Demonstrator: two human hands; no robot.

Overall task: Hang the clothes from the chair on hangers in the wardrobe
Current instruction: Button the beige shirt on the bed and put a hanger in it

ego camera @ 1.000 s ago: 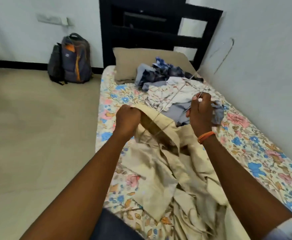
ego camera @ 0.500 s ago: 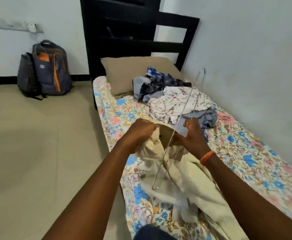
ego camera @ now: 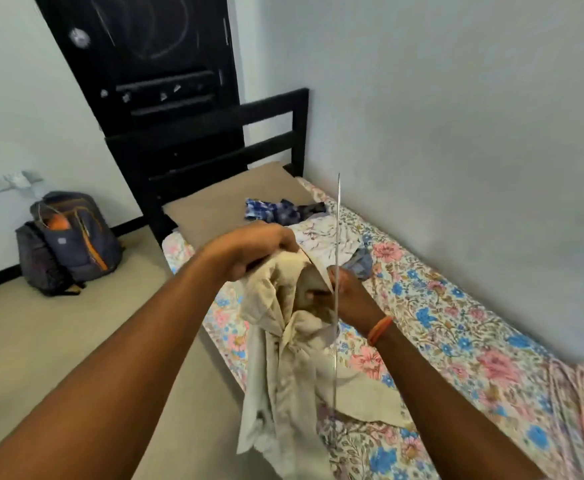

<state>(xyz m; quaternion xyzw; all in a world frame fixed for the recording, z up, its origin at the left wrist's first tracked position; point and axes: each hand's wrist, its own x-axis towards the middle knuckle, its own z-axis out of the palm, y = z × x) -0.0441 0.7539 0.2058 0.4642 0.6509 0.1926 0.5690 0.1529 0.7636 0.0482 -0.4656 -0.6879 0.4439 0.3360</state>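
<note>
A beige shirt (ego camera: 283, 358) hangs lifted over the bed's left edge. My left hand (ego camera: 252, 249) grips its collar from above. My right hand (ego camera: 347, 296) holds a thin wire hanger (ego camera: 337, 237) at the collar opening; the hanger is seen edge-on as an upright line, its lower part inside the shirt. Behind my hands, a pile of other clothes (ego camera: 318, 230) lies on the floral bedsheet (ego camera: 457, 323). No chair or wardrobe interior is in view.
A brown pillow (ego camera: 221, 199) lies at the black headboard (ego camera: 273, 133). A tall black cabinet or door (ego camera: 152, 64) stands behind the bed. A grey and orange backpack (ego camera: 72, 240) leans on the left wall. The grey wall runs along the bed's right side.
The shirt has risen off the bed and hangs from my left hand. The hanger has swung upright and edge-on. The camera has tilted up and to the right.
</note>
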